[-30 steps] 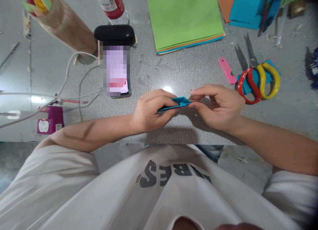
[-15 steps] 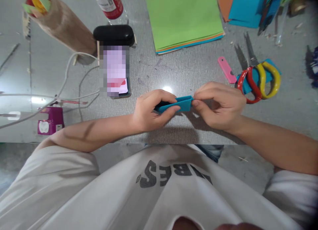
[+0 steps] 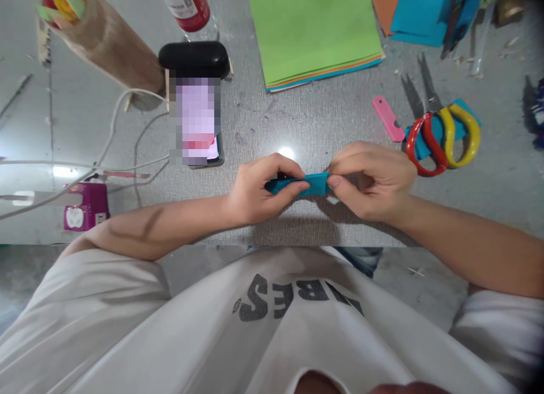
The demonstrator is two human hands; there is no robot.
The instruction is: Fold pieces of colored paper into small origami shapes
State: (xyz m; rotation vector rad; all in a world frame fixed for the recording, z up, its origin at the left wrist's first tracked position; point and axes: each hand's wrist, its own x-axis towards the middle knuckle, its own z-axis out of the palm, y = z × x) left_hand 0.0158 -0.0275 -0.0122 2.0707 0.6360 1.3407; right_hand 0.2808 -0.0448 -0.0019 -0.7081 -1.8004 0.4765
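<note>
A folded strip of blue paper (image 3: 315, 185) is held between both hands, just above the table near its front edge. My left hand (image 3: 268, 187) pinches it between thumb and fingers around its middle, and the paper's left end runs into the palm. At the right end, the thumb and forefinger of my right hand (image 3: 370, 181) grip the paper's edge. The paper's two layers lie close together along the top.
Scissors (image 3: 442, 139) with red and yellow handles lie on blue scraps at the right, beside a pink cutter (image 3: 387, 119). Green sheets (image 3: 317, 34) top a paper stack. A phone (image 3: 199, 122), black case (image 3: 194, 58), bottle (image 3: 187, 5), cables and purple block (image 3: 87, 207) stand left.
The opening between the paper's layers has narrowed, and its front face has tipped more toward the camera. Both hands keep hold of it, the right hand shifted slightly left.
</note>
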